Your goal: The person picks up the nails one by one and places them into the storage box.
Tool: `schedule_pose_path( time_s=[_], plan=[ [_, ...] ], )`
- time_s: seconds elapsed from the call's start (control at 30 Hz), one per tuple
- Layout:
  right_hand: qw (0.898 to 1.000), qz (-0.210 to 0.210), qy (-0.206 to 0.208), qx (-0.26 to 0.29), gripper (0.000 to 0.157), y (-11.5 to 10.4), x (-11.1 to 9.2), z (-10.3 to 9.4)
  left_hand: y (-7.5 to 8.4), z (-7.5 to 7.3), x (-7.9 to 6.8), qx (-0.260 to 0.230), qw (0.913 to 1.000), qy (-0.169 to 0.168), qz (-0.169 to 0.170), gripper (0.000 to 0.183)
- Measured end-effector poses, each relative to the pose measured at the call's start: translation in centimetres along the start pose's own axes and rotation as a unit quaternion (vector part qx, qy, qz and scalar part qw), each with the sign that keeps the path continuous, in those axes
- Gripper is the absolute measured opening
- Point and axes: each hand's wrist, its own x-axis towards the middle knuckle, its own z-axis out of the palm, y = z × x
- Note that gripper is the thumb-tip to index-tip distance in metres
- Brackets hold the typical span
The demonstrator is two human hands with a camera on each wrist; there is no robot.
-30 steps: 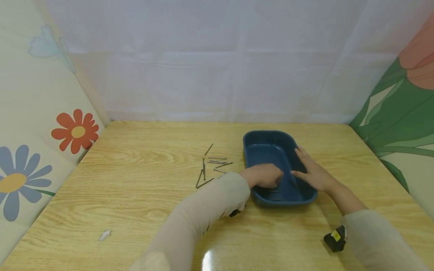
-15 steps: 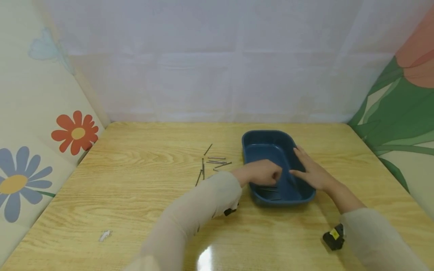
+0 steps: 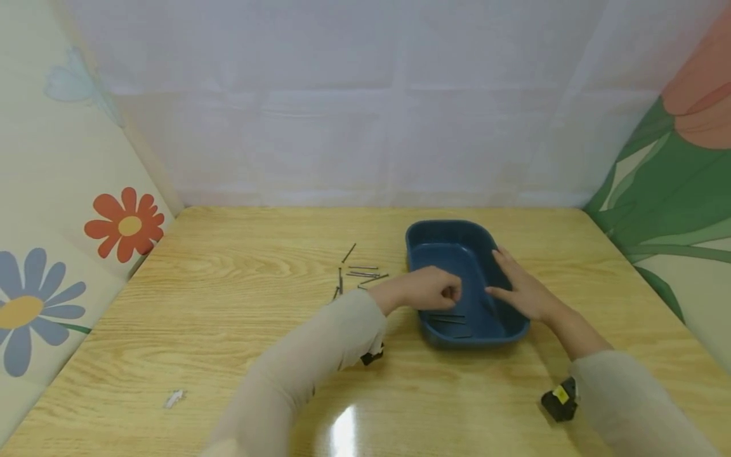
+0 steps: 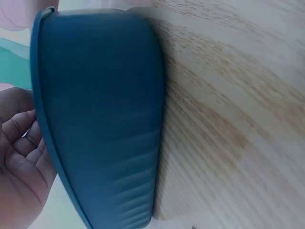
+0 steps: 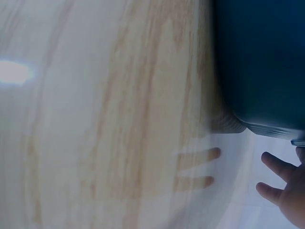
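A deep blue plastic basin (image 3: 468,343) stands on the table, with several thin nails (image 3: 448,319) lying on its floor at the near left. My left hand (image 3: 419,289) hangs over the basin's left side, fingers loosely curled; its palm shows in the left wrist view and I see nothing in it. On the right rim rests my right hand (image 3: 525,295), fingers spread and mostly straight, thumb reaching over the inner side. The right wrist view shows straight fingers (image 5: 279,167) just outside the basin wall. More nails (image 3: 363,274) lie scattered on the table left of the basin.
The wood-grain table (image 3: 228,304) meets a white cloth backdrop (image 3: 314,127) behind and flower-printed panels at both sides. A small whitish scrap (image 3: 174,398) lies at the front left. Black wrist devices (image 3: 559,401) hang under both sleeves.
My left hand has lifted and drawn left from inside the basin, uncovering more of the nails in it. The right hand stays at the right rim.
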Motion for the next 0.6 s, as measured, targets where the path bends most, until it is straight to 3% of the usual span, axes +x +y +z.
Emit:
schedule_pose_path(
  time_s=[0.6],
  plan=[
    [1.0, -0.003, 0.003, 0.004, 0.078, 0.0, 0.0, 0.1, -0.8, -0.8, -3.0, -0.079, 0.9964, 0.029, 0.002, 0.011]
  ],
)
